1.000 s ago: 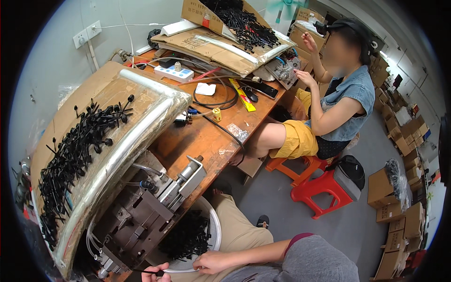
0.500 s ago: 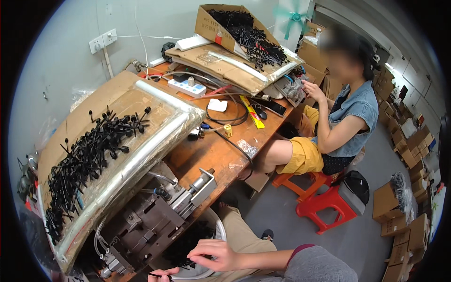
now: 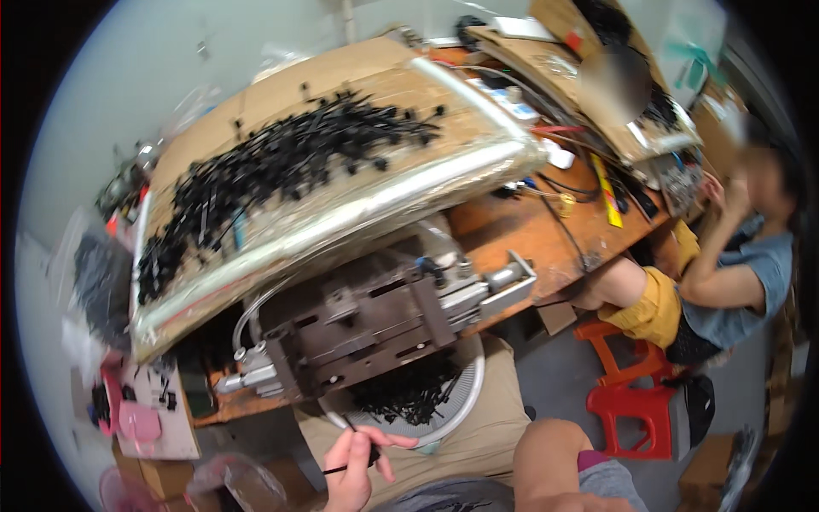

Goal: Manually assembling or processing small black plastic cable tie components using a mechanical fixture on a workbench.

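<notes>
My left hand is at the lower middle, palm up. Its thumb and fingers pinch a thin black plastic piece with a thicker end. Just above the hand, a white mesh basket on my lap holds many similar black pieces. My bent right forearm comes in at the lower right; the hand is cut off at the lower edge, its fingers hidden. A brown metal fixture with cylinders sits at the table edge beyond the basket.
A sloping cardboard-covered board carries a heap of black knobbed stems. On the wooden table are cables and a yellow strip. A co-worker sits at the right near red stools. Pink containers stand at left.
The view has swung left and down, so the fixture and basket sit more centrally. My right hand has left the basket and drawn back toward me. The left hand has come further into view.
</notes>
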Motion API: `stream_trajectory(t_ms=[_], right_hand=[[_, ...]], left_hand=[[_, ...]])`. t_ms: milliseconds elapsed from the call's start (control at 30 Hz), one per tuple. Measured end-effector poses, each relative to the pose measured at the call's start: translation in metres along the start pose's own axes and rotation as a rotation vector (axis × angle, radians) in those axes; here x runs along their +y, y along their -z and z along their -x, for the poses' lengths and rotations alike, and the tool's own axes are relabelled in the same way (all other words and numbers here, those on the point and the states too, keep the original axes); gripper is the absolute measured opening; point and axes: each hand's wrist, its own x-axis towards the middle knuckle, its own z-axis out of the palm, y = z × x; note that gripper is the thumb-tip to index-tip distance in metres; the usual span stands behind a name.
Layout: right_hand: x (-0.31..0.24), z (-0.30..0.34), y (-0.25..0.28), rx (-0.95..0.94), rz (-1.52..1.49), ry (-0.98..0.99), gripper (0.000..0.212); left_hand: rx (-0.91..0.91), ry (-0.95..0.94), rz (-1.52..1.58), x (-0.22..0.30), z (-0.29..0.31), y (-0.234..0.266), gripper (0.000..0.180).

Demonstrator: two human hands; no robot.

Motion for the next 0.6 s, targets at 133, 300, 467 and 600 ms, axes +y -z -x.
stream_trajectory(t_ms=[133,300,467,600], right_hand=[[0.003,0.012,-0.005,-0.071,0.058,0.031,0.025],[0.004,0.019,-0.010,-0.135,0.077,0.049,0.027],[0.003,0.019,-0.007,-0.169,0.144,0.103,0.028],[0.005,0.019,-0.001,-0.190,0.182,0.199,0.029]], left_hand=[[-0.139,0.079,0.044,-0.005,-0.001,0.006,0.029],[-0.096,0.070,0.055,-0.005,0.004,0.008,0.031],[-0.031,0.004,0.095,-0.005,-0.001,-0.001,0.023],[-0.023,-0.020,0.056,-0.010,0.000,0.000,0.020]])
